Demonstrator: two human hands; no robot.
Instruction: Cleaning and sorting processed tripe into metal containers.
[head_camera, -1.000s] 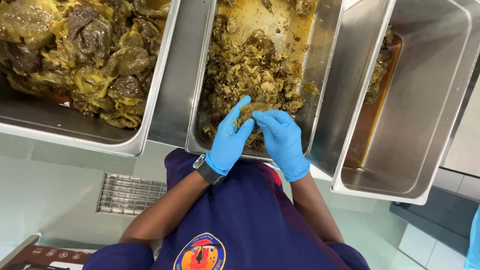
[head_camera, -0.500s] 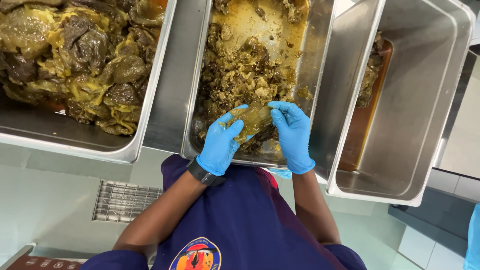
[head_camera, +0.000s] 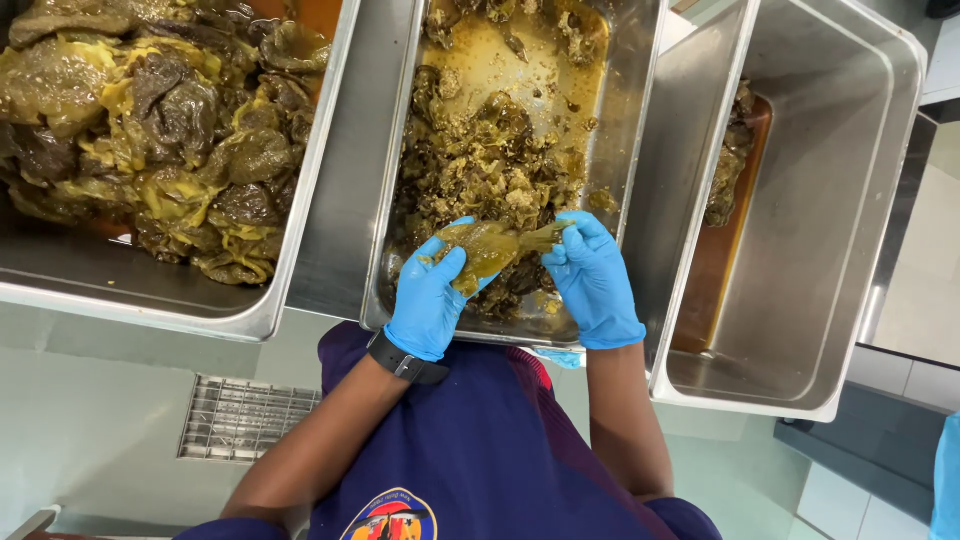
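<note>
Both hands in blue gloves, working over the near end of the middle steel pan (head_camera: 640, 120).

- Left hand (head_camera: 432, 300): closed around the thick end of a limp, yellow-green cooked pepper (head_camera: 485, 248), thumb on top, palm under it.
- Right hand (head_camera: 592, 280): fingertips pinched on the pepper's thin stem end, drawn out to the right. The piece is stretched between the two hands, just above the heap of dark scraps (head_camera: 480, 160) at the pan's near end.
- Left pan (head_camera: 330, 150): piled with whole dark and yellow peppers (head_camera: 150, 130) in reddish liquid.
- Right pan (head_camera: 830, 200): deep, mostly bare, a small heap of pieces (head_camera: 730, 160) against its far left wall, liquid on the bottom.
- Black wristband (head_camera: 405, 362) on the left wrist, just below the glove cuff. Floor drain grate (head_camera: 245, 418) beneath the pans.

Risks, as judged from the frame:
- The flesh looks soft and oily. Pulling at both ends could tear it mid-body instead of freeing the stem, leaving ragged halves.
- Wet gloves on slick skin: the pinch at the stem may slip, and the piece would drop into the scrap heap and mix with waste.
- Work sits right at the pan's near rim; drips or a dropped piece could go over the edge onto the dark blue shirt (head_camera: 480, 450) or the floor.
- Liquid may run under the left cuff toward the wristband.
</note>
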